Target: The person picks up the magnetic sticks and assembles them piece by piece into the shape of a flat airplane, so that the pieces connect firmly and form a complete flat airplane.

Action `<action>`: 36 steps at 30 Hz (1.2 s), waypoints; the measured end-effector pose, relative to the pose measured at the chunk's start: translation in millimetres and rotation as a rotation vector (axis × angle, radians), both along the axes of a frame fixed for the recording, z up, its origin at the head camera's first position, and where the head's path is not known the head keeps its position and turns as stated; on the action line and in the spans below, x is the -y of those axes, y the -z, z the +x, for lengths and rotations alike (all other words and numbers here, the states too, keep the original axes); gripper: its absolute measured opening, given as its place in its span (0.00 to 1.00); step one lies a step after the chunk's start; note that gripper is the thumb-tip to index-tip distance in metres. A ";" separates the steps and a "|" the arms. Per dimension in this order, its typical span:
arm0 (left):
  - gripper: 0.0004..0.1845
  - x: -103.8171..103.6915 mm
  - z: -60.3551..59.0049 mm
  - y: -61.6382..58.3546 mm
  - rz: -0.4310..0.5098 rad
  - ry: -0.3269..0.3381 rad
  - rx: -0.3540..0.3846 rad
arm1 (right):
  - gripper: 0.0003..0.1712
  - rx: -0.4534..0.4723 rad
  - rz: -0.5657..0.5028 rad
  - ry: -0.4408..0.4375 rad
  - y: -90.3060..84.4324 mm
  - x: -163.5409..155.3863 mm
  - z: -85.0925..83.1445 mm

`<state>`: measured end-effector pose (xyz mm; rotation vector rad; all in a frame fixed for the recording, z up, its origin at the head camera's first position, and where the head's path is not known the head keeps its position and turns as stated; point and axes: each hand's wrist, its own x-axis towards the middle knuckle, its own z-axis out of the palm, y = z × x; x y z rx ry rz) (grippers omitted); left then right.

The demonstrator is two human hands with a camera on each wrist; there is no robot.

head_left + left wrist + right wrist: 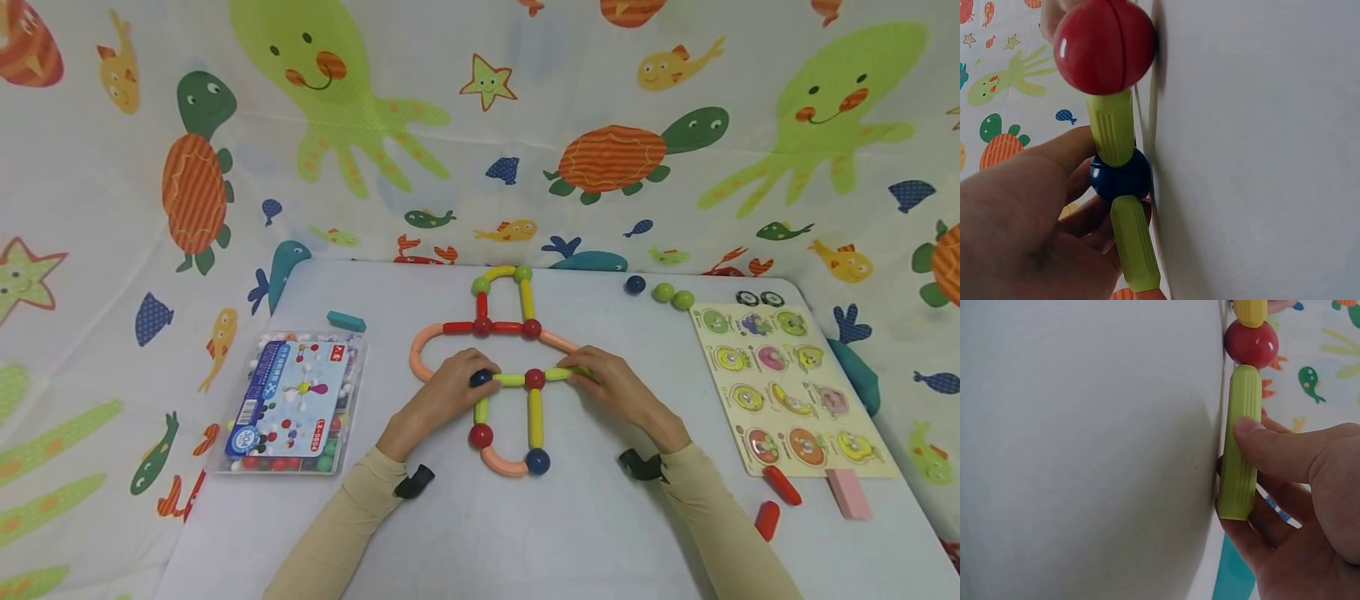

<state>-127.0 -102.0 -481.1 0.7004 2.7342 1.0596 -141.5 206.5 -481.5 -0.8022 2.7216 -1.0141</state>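
On the white table lies a figure of balls and rods. My left hand [452, 385] grips the dark blue ball [1120, 178], with light green rods joined to it. Between thumb and fingers my right hand [617, 385] pinches a light green rod [1241, 444], whose far end meets the middle red ball [535, 378]. Below that ball a yellow rod [536, 419] leads to another blue ball [537, 462]; a curved pink piece [504, 463] links it to a red ball [481, 436]. Further back are red rods [459, 327], a curved pink piece [420, 350] and green balls [523, 273].
A clear box [337, 462] of small coloured parts stands at left, a teal block [347, 321] behind it. At right lie a fruit puzzle board [791, 381], red pieces [782, 485] and a pink block [849, 494]. Loose green balls [663, 292] and a blue ball [634, 285] sit at the back.
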 end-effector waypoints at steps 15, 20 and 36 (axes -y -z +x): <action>0.14 0.6 -1.4 -3.1 0.002 0.010 -0.003 | 0.17 -0.024 0.017 0.022 -1.7 4.6 -1.3; 0.14 0.6 -2.6 -2.6 -0.001 0.011 -0.006 | 0.18 -0.024 0.044 0.034 -1.5 7.0 -3.3; 0.15 0.6 -0.9 -2.1 -0.009 0.014 0.005 | 0.18 0.011 -0.011 0.038 1.3 3.9 -1.2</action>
